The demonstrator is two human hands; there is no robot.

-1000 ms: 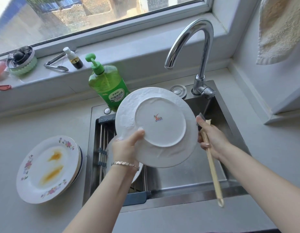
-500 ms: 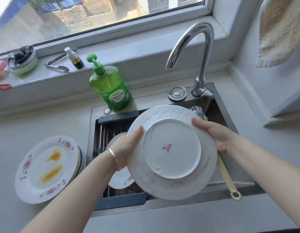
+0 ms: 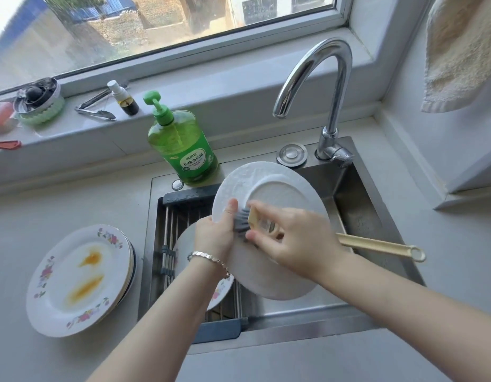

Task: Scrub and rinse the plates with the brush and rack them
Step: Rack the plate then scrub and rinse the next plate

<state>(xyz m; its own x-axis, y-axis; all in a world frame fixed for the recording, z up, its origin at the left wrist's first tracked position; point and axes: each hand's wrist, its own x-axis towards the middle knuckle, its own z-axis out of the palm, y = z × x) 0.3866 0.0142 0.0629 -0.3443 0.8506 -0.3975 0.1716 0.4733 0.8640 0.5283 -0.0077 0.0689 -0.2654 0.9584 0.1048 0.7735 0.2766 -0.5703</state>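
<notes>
Fingers (image 3: pixel 232 209) of the left hand (image 3: pixel 214 237) pinch the white plate (image 3: pixel 280 188) by its left rim, tilting it over the sink (image 3: pixel 357 216) and rack (image 3: pixel 170 213). The right hand (image 3: pixel 299 244) curls round the brush (image 3: pixel 376 245), bristles on the plate, long handle pointing right.

The right hand (image 3: pixel 296 241) was blurred, its fingers (image 3: pixel 259 236) indistinct where they met the brush (image 3: pixel 376 245). Both hands covered the middle of the white plate (image 3: pixel 280 188). That plate and the left hand (image 3: pixel 214 235) hid most of the floral plate (image 3: pixel 221 292) in the rack (image 3: pixel 167 255). The towel (image 3: pixel 459 51) ran off the top and right edges. The bottle (image 3: pixel 183 144) label was too small to read.
</notes>
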